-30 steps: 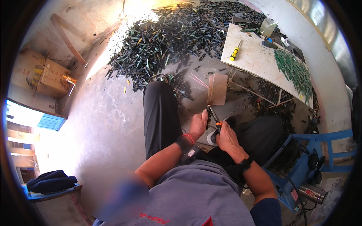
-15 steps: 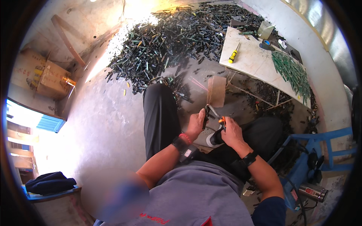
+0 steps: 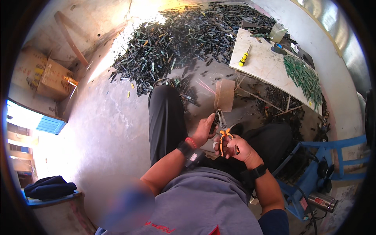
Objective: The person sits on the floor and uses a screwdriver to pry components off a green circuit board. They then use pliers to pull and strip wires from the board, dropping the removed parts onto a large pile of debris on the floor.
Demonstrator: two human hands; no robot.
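My left hand (image 3: pixel 204 130) is closed around a small dark strip-like piece (image 3: pixel 214 124), mostly hidden by the fingers. My right hand (image 3: pixel 239 149) grips long-nose pliers (image 3: pixel 225 134) with orange and black handles, which stand apart. The metal jaws of the pliers reach up to the top end of the dark piece, just above my left fingertips; whether they bite on it cannot be made out. A brown cardboard-like sheet (image 3: pixel 225 95) stands right beyond the jaw tips, between my knees and the table.
A large heap of dark strips (image 3: pixel 184 39) covers the floor ahead. On the pale low table (image 3: pixel 250 47) at right lie a yellow screwdriver (image 3: pixel 243 59), green strips (image 3: pixel 303 76) and a cup (image 3: pixel 277 33). A blue chair (image 3: pixel 313 156) with a steel flask (image 3: pixel 323 201) is at right; cardboard boxes (image 3: pixel 53 80) at left.
My right hand has turned and dropped slightly, so the pliers now show from their broad side with handles spread. My left hand stays nearly in place with the dark piece.
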